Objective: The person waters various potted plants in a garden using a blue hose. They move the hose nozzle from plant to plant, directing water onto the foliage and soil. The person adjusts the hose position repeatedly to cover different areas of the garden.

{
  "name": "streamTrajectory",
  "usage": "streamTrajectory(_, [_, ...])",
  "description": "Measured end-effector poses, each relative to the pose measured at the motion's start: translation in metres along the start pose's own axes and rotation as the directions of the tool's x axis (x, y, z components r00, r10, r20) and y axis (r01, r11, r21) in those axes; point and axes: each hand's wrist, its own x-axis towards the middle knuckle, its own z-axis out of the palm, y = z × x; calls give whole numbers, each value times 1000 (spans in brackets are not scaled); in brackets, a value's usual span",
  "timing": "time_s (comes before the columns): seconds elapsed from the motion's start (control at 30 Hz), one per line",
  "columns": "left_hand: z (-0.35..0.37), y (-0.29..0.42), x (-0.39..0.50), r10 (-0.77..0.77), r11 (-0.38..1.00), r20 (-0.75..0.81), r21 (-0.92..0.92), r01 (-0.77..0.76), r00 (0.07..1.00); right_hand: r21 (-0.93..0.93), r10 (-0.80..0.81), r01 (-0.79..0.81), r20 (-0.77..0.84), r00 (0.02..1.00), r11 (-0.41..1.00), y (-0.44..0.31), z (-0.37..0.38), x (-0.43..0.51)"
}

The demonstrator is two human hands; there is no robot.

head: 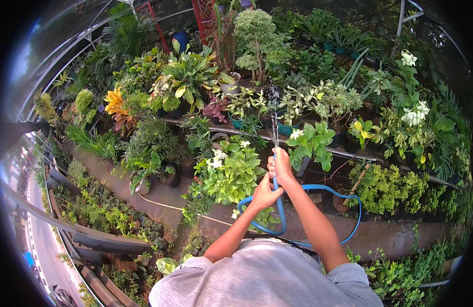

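Note:
Both my hands grip a blue garden hose (281,215) in front of my chest. My right hand (280,165) is closed around the hose near its open end, its thumb close to the mouth. Just below it, my left hand (264,193) holds the same hose, which loops beneath the hands and curves off to the right. A stream of water (274,103) shoots away from the hose end over variegated potted plants (294,101). A leafy shrub with white flowers (236,172) stands beside my hands on the left.
A metal-edged plant shelf (236,131) crosses ahead, crowded with pots. Below it runs a wet paved path (163,207) with a thin pale hose lying along it. Curved metal rails (86,234) and a road (42,234) lie at the left. Low shrubs grow at the lower right.

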Motion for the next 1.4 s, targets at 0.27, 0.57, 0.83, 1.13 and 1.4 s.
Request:
streamTrajectory(0.27, [-8,11,8,66,998,-19,1,-66,998,-31,-19,21,66,998,999,-14,12,1])
streamTrajectory(0.57, [2,24,11,53,996,43,-76,-50,998,38,112,-114,52,992,993,-23,-8,12])
streamTrajectory(0.83, [36,23,26,73,995,216,-89,-55,974,100,55,-53,-17,998,994,-46,-50,-2])
streamTrajectory(1.13, [96,23,29,243,923,380,-373,-92,892,104,-67,96,-250,966,990,-77,-94,-45])
streamTrajectory(1.4, [155,63,12,337,909,575,-405,-98,745,158,-145,233,-432,890,960,-104,-151,-96])
